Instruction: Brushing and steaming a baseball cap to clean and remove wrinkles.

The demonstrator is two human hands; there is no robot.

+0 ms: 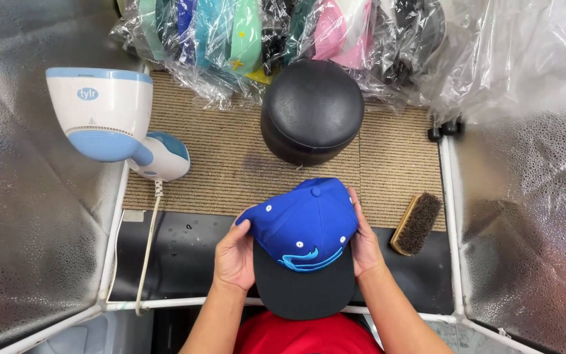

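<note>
My fingers (355, 210) vanish behind the blue cap (306, 226) – both forearms cut off at the bottom edge; the bagged caps (244, 33) run past the top.

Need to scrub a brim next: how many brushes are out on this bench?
1. A wooden brush with dark bristles lies on the mat's right edge, beside the right hand. Others may be hidden under the bagged caps.
</note>
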